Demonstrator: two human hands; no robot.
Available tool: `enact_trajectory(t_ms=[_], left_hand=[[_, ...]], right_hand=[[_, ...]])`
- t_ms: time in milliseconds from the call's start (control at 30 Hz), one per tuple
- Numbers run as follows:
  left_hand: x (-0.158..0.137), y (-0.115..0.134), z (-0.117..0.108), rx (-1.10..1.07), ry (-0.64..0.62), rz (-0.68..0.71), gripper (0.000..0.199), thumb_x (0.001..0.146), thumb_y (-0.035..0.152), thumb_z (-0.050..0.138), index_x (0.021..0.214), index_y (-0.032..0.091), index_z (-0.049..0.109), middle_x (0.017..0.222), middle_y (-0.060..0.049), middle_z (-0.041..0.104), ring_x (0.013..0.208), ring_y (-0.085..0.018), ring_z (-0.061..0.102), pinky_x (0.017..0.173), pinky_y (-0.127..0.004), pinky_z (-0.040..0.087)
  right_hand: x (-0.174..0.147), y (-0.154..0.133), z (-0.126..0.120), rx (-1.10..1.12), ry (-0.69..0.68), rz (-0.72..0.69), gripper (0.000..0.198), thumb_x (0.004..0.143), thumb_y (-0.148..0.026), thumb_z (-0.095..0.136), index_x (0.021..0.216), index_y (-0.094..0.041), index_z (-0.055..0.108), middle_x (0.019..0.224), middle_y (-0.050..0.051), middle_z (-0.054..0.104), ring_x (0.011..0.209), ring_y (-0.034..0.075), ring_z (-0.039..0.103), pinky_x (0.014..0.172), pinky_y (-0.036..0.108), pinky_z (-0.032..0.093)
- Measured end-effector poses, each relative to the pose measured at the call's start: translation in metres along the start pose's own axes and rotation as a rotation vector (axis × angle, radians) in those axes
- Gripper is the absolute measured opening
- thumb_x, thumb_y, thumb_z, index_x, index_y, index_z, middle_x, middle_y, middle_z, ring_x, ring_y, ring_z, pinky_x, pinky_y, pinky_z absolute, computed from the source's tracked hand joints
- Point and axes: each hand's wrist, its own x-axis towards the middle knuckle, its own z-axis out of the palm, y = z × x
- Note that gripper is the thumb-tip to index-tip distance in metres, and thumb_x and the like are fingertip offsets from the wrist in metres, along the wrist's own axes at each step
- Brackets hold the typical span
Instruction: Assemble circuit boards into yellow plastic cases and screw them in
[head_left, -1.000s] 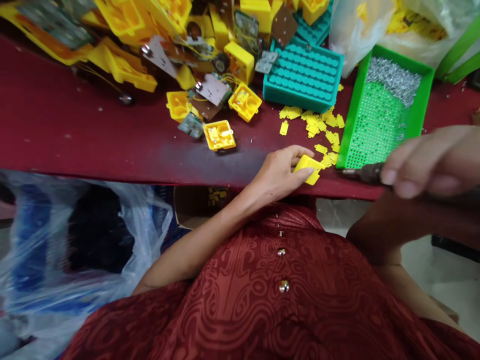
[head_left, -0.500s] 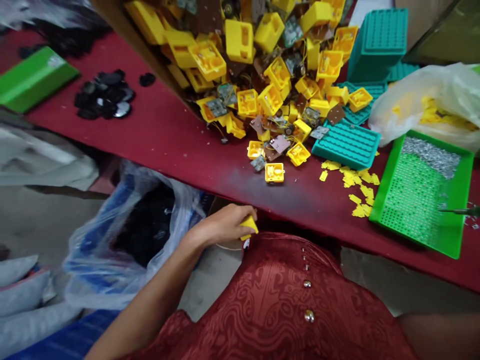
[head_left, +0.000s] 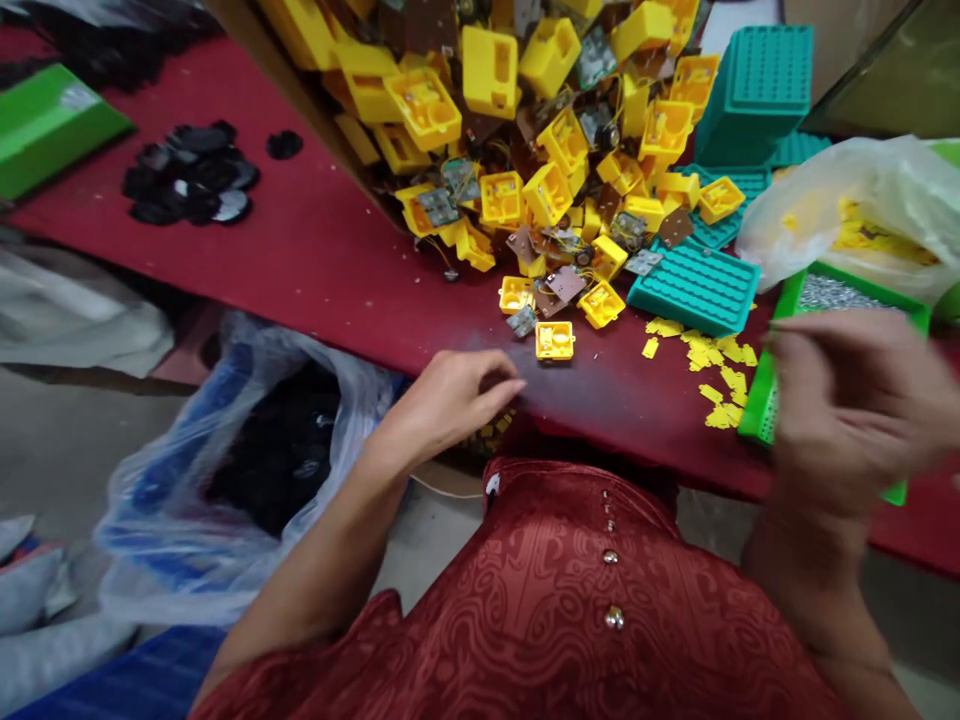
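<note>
My left hand [head_left: 450, 405] is at the table's front edge, thumb and curved fingers apart, nothing visible in it. Below it, partly covered, a carton holds yellow pieces [head_left: 491, 432]. Just past the fingertips, an open yellow plastic housing [head_left: 554, 341] with parts inside lies on the red cloth. My right hand [head_left: 862, 410] is over the green perforated tray [head_left: 761, 405]; motion smears its fingers, and whether it holds anything is unclear. Small silvery metal parts [head_left: 840, 293] lie at the tray's far end. Flat yellow tabs [head_left: 724, 385] are scattered left of the tray.
A large heap of yellow housings [head_left: 547, 190] with wired circuit boards spills from a carton. Teal trays [head_left: 697, 287] and a bag of yellow parts [head_left: 885, 215] lie at the right. Black discs [head_left: 191, 175] are at the left, above a plastic-lined blue bin [head_left: 157, 510].
The yellow housing that my left hand held is gone from it, and that hand has risen to the table edge. My right hand has come into view over the green tray.
</note>
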Motion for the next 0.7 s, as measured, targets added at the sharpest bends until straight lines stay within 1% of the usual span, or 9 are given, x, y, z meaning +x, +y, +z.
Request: enact_trajectory(t_ms=[67, 133, 167, 233, 300, 400, 500, 600, 700], left_hand=[[0.012, 0.006, 0.015, 0.036, 0.177, 0.010, 0.016, 0.094, 0.032, 0.069, 0.103, 0.019, 0.075, 0.103, -0.010, 0.083, 0.092, -0.023, 0.074, 0.084, -0.034, 0.054], [0.026, 0.009, 0.035, 0.086, 0.259, -0.012, 0.034, 0.090, 0.033, 0.079, 0.118, 0.016, 0.070, 0.118, -0.014, 0.079, 0.105, -0.028, 0.074, 0.092, -0.038, 0.056], [0.032, 0.010, 0.045, 0.110, 0.289, -0.024, 0.046, 0.089, 0.037, 0.082, 0.125, 0.014, 0.066, 0.126, -0.017, 0.076, 0.111, -0.030, 0.072, 0.096, -0.040, 0.056], [0.045, 0.013, 0.061, 0.133, 0.332, -0.034, 0.062, 0.086, 0.045, 0.086, 0.131, 0.011, 0.061, 0.135, -0.022, 0.070, 0.123, -0.036, 0.067, 0.104, -0.045, 0.054], [0.053, 0.014, 0.070, 0.130, 0.370, -0.037, 0.061, 0.088, 0.046, 0.084, 0.131, 0.011, 0.059, 0.137, -0.024, 0.067, 0.128, -0.038, 0.064, 0.109, -0.048, 0.052], [0.052, 0.011, 0.065, 0.082, 0.394, -0.005, 0.046, 0.090, 0.034, 0.078, 0.127, 0.012, 0.061, 0.133, -0.023, 0.070, 0.126, -0.036, 0.065, 0.111, -0.049, 0.051], [0.034, 0.002, 0.048, -0.079, 0.325, 0.023, 0.039, 0.088, 0.027, 0.073, 0.123, 0.013, 0.065, 0.126, -0.018, 0.076, 0.117, -0.030, 0.072, 0.106, -0.044, 0.055], [0.012, -0.012, 0.033, -0.326, 0.275, -0.059, 0.033, 0.086, 0.029, 0.070, 0.117, 0.017, 0.069, 0.112, -0.010, 0.081, 0.097, -0.022, 0.076, 0.086, -0.035, 0.060], [0.004, -0.021, 0.028, -0.429, 0.290, -0.114, 0.027, 0.085, 0.027, 0.068, 0.110, 0.017, 0.071, 0.101, -0.008, 0.082, 0.088, -0.019, 0.077, 0.078, -0.031, 0.060]], right_hand=[[-0.002, 0.002, 0.029, 0.033, -0.140, -0.103, 0.008, 0.099, -0.020, 0.068, 0.095, -0.022, 0.075, 0.093, 0.004, 0.074, 0.086, 0.015, 0.069, 0.078, 0.031, 0.052], [-0.005, 0.007, 0.058, 0.061, -0.287, -0.145, 0.009, 0.098, -0.016, 0.067, 0.097, -0.021, 0.074, 0.097, 0.004, 0.075, 0.092, 0.017, 0.070, 0.083, 0.032, 0.055], [-0.007, 0.011, 0.070, 0.058, -0.323, -0.143, 0.010, 0.098, -0.016, 0.066, 0.097, -0.021, 0.074, 0.097, 0.004, 0.074, 0.093, 0.018, 0.069, 0.084, 0.033, 0.055], [-0.011, 0.017, 0.088, 0.048, -0.360, -0.133, 0.011, 0.098, -0.016, 0.064, 0.097, -0.020, 0.074, 0.096, 0.005, 0.073, 0.092, 0.018, 0.069, 0.082, 0.033, 0.054], [-0.014, 0.021, 0.097, 0.046, -0.365, -0.122, 0.011, 0.098, -0.015, 0.063, 0.096, -0.019, 0.073, 0.095, 0.005, 0.073, 0.091, 0.018, 0.068, 0.079, 0.033, 0.053], [-0.017, 0.021, 0.096, 0.055, -0.339, -0.110, 0.012, 0.098, -0.015, 0.062, 0.093, -0.018, 0.072, 0.093, 0.005, 0.072, 0.089, 0.017, 0.068, 0.078, 0.031, 0.052], [-0.019, 0.016, 0.092, 0.067, -0.334, -0.106, 0.012, 0.098, -0.016, 0.062, 0.093, -0.018, 0.073, 0.093, 0.004, 0.073, 0.088, 0.016, 0.069, 0.079, 0.030, 0.053], [-0.022, 0.010, 0.092, 0.096, -0.362, -0.087, 0.012, 0.097, -0.015, 0.063, 0.093, -0.017, 0.073, 0.093, 0.004, 0.073, 0.088, 0.015, 0.069, 0.079, 0.028, 0.054], [-0.024, 0.009, 0.099, 0.118, -0.394, -0.099, 0.010, 0.097, -0.014, 0.064, 0.092, -0.016, 0.073, 0.092, 0.004, 0.073, 0.087, 0.015, 0.068, 0.078, 0.027, 0.053]])
